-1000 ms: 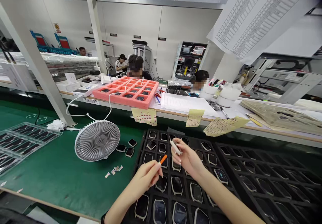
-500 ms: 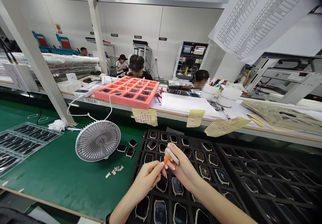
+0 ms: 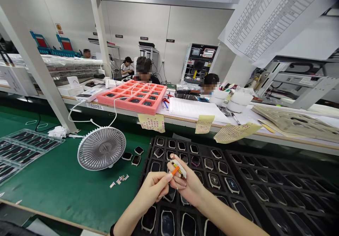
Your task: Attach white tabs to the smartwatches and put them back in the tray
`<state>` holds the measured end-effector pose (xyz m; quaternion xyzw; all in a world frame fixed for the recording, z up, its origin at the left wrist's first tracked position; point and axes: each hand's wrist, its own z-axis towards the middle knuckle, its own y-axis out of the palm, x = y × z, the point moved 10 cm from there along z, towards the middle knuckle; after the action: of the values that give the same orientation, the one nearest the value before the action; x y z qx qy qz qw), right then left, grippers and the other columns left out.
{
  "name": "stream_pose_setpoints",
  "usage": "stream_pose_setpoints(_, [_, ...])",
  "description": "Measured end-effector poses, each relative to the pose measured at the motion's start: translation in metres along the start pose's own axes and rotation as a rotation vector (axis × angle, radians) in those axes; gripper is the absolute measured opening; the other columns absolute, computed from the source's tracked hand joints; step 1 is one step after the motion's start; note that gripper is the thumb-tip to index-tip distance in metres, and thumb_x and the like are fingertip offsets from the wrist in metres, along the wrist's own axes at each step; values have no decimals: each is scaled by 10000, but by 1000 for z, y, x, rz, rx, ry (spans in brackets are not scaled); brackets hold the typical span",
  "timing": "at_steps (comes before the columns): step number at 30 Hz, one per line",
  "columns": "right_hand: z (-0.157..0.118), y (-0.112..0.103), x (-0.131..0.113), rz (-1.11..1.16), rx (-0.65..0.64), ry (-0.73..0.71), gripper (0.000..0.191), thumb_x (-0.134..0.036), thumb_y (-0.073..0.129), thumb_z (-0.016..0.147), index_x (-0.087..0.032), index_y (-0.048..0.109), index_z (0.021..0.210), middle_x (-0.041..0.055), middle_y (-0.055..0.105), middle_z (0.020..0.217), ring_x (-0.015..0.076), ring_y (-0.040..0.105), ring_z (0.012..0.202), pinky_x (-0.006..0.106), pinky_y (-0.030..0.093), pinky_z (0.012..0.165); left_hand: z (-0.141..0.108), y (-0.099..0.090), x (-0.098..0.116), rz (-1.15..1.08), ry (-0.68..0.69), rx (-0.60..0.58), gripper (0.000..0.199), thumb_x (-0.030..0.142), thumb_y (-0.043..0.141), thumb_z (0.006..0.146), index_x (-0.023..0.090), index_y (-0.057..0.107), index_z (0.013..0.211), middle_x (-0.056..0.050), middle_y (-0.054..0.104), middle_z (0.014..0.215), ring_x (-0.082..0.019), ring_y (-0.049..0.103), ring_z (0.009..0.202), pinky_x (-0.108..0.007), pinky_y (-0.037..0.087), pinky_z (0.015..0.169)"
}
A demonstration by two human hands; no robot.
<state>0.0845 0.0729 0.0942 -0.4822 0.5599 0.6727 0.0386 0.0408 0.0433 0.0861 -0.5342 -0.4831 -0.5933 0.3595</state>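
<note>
My right hand (image 3: 189, 187) holds up a light-coloured smartwatch case (image 3: 183, 170), its fingers wrapped round it. In my left hand (image 3: 155, 186), an orange pry tool (image 3: 175, 170) is pinched between thumb and forefinger. The tool's tip is at the case's side, where yellow and dark parts show in a gap. Both hands are above a black foam tray (image 3: 205, 152) with several smartwatches in its pockets, among them a lit one (image 3: 232, 184). My fingers hide part of the case and some watches underneath.
A grey fan (image 3: 102, 148) stands on the green bench mat, with several loose watches (image 3: 136, 160) and small connector pieces (image 3: 119, 180) beside it. At the right is a second black tray (image 3: 278, 183). The shelf ahead bears a pink foam tray (image 3: 127, 103) and papers (image 3: 196, 109).
The watch case has turned in my right hand, and a gap with yellow parts now shows along its side. The orange tool has tilted flatter against it.
</note>
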Motion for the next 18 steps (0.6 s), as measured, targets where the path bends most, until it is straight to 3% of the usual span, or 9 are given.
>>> stream_pose_setpoints(4, [0, 0, 4, 83, 29, 15, 332, -358, 740, 749, -200, 450, 710, -110, 470, 479, -9, 152, 314, 141, 140, 326, 0, 2, 1, -1, 26, -6, 514, 637, 539, 784, 137, 590, 677, 101, 317, 379, -35, 173, 331, -187, 142, 339])
stream_pose_setpoints(8, [-3, -9, -2, -24, 120, -66, 262, -355, 708, 768, -217, 485, 772, -104, 455, 478, 12, 201, 329, 147, 149, 335, 0, -16, 17, 78, 154, 163, 483, 617, 493, 829, 163, 519, 666, 97, 315, 417, -49, 235, 368, -179, 206, 374])
stream_pose_setpoints(12, [-8, -17, 5, -239, 201, -115, 264, -399, 615, 830, -261, 511, 1029, -99, 449, 509, 59, 334, 381, 168, 264, 376, 4, -17, 22, 177, 216, 218, 416, 550, 499, 855, 181, 446, 672, 40, 456, 577, -88, 414, 491, -195, 347, 458])
stream_pose_setpoints(15, [-8, -21, 0, -522, 220, -214, 295, -472, 535, 865, -293, 474, 1091, -73, 502, 609, 92, 403, 433, 205, 331, 401, 7, -19, 16, 257, 216, 232, 390, 520, 442, 888, 190, 419, 682, 55, 373, 589, -87, 350, 506, -202, 297, 464])
stream_pose_setpoints(18, [-4, -46, -34, -834, 332, -339, 291, -517, 467, 877, -301, 456, 1071, -57, 503, 662, 123, 417, 432, 256, 356, 403, 4, -41, 8, 281, 187, 299, 357, 505, 406, 894, 205, 399, 699, 71, 289, 581, -90, 276, 492, -220, 242, 465])
